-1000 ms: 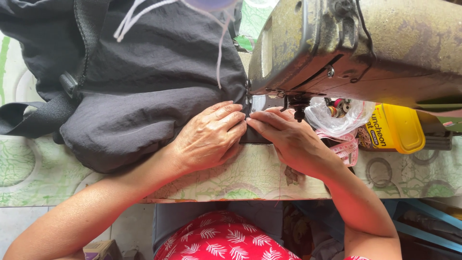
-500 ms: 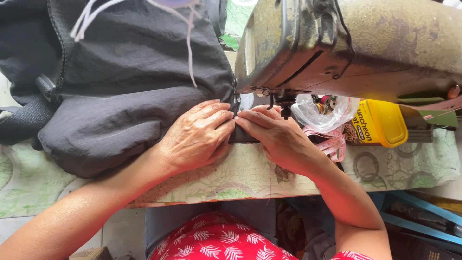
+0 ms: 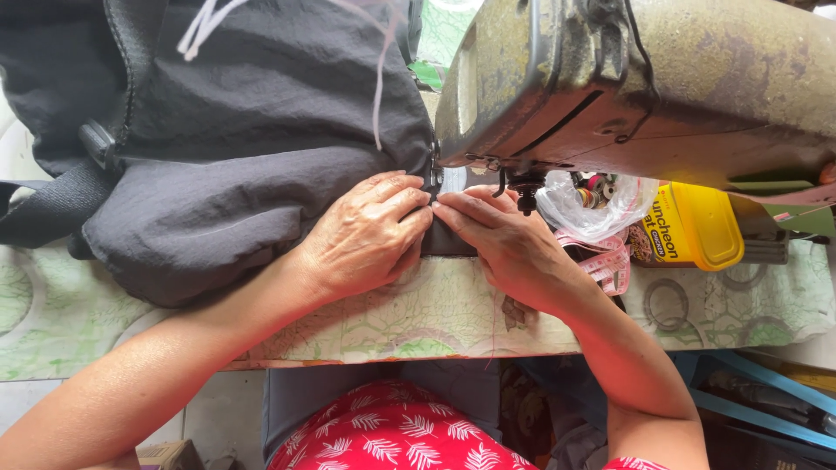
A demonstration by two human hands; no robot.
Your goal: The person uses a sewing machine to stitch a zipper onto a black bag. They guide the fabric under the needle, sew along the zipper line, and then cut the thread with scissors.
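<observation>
A dark grey fabric garment (image 3: 244, 148) lies bunched on the sewing table, with white drawstrings and a black strap at its left. My left hand (image 3: 366, 239) presses flat on the fabric's edge just left of the needle. My right hand (image 3: 509, 244) rests on the same edge from the right, fingertips touching the left hand's under the presser foot. An old olive-coloured sewing machine (image 3: 644, 83) stands above both hands; its needle area is partly hidden by my fingers.
A yellow rectangular tin (image 3: 692, 226) and a clear plastic bag of small items (image 3: 592, 204) sit under the machine's arm, beside a pink measuring tape (image 3: 610, 261). The table has a green patterned cover (image 3: 418, 313). Blue frames (image 3: 749, 383) lie on the floor at right.
The view has shifted a little; both hands stay pressed on the fabric at the needle, with the fabric edging slightly under the machine.
</observation>
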